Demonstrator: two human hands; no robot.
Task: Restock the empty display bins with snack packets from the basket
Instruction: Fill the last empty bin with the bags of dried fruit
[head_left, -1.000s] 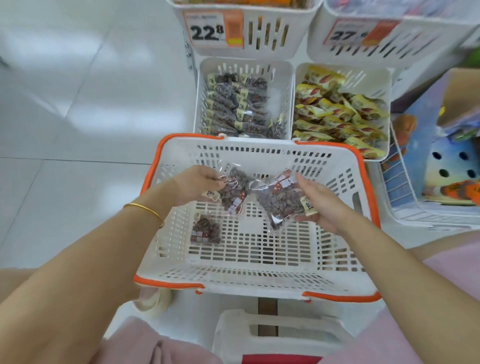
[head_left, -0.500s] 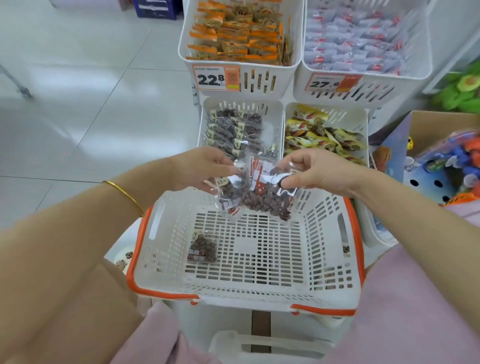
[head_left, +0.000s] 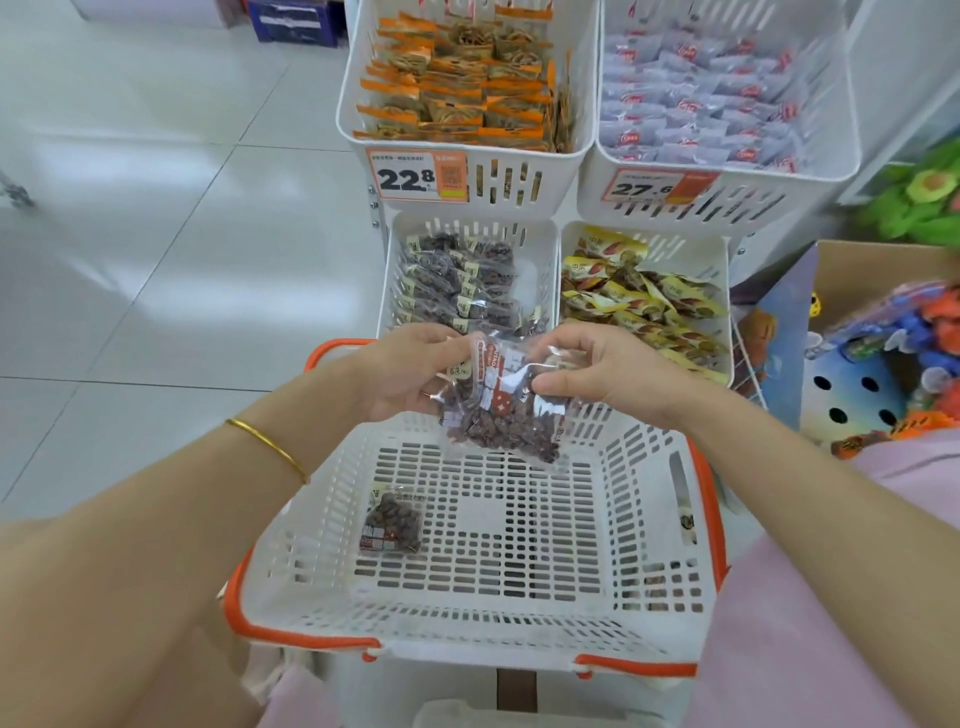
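A white basket (head_left: 644, 525) with an orange rim sits in front of me. One clear packet of dark snacks (head_left: 390, 524) lies on its floor at the left. Above the basket's far edge, my left hand (head_left: 410, 371) and my right hand (head_left: 587, 371) together hold clear packets of dark snacks (head_left: 501, 410) by their top edges. Just beyond is the lower left display bin (head_left: 540, 254), holding a row of the same dark packets (head_left: 457, 283).
The lower right bin (head_left: 719, 260) holds yellow packets. Two upper bins carry orange packets (head_left: 467, 78) and pale packets (head_left: 696, 98), with price tags 22.8 and 27.6. A cardboard box of toys (head_left: 878, 358) stands at the right. Tiled floor lies to the left.
Both hands have lifted the packets out of the basket and brought them together near its far edge, closer to the lower left bin. The view has tilted up toward the shelves.
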